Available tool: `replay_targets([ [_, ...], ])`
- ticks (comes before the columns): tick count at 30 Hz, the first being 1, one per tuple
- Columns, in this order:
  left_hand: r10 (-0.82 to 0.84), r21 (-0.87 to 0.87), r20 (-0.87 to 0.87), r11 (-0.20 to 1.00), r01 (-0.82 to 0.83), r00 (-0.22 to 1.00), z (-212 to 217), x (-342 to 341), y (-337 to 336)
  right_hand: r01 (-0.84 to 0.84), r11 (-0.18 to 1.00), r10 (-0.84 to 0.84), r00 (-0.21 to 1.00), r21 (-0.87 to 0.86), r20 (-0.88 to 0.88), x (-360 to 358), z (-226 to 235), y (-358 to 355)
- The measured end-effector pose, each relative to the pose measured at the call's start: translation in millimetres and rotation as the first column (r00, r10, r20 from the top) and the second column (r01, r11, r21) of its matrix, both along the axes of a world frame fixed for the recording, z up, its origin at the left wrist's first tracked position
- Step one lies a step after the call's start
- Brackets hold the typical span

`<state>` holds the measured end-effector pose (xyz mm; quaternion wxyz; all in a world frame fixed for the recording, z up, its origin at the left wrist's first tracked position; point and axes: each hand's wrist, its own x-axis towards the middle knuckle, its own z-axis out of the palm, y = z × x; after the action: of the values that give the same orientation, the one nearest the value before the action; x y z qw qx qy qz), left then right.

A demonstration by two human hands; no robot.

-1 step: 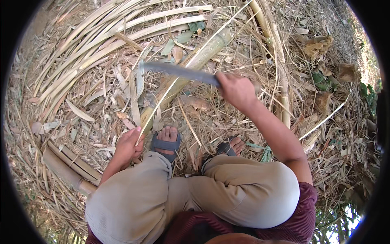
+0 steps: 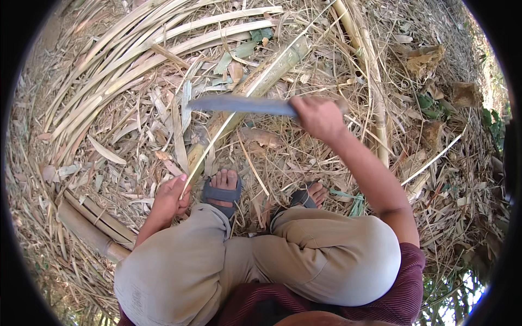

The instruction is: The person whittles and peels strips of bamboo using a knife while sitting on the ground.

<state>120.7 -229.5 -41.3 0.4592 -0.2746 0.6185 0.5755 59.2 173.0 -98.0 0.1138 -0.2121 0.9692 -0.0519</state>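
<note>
My left hand is closed, pinching the near end of a thin pale bamboo strip. From there the strip runs away to the upper right, above a thick bamboo pole lying slantwise on the ground. My right hand is wrapped round the handle of a long-bladed machete. Its blade points left and crosses over the strip and the pole. Whether the edge touches the strip, I cannot tell. The handle is mostly hidden by my fingers.
Long split bamboo strips lie curved at the far left. Another pole stretches along the right. Cut bamboo pieces rest beside my left knee. Dry leaves and shavings cover the ground round my sandalled feet.
The machete blade has moved slightly nearer to me, its tip dropping lower in the view. My left hand has shifted a little toward me, still holding the strip.
</note>
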Motion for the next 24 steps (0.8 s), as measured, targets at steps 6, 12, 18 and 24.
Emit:
replay_targets([
  [6, 0.118, 0.0, -0.04, 0.993, -0.118, 0.992, -2, 11, -17, 0.647, 0.762, -0.64, 0.752, -0.01, -0.158, -48, -31, 96],
  [12, 0.115, 0.007, -0.015, 0.993, -0.115, 0.993, -12, 10, -16, 0.423, 0.892, -0.426, 0.904, -0.159, 0.017, -1, -9, -6],
  [18, -0.027, 0.086, 0.079, 0.996, 0.021, 0.996, -6, -5, -4, 0.189, 0.94, -0.157, 0.979, -0.283, 0.132, 43, 14, -53],
  [24, -0.099, 0.095, 0.032, 0.991, 0.096, 0.995, 2, -8, 4, 0.181, 0.934, -0.136, 0.978, -0.308, 0.16, 57, 20, -73],
])
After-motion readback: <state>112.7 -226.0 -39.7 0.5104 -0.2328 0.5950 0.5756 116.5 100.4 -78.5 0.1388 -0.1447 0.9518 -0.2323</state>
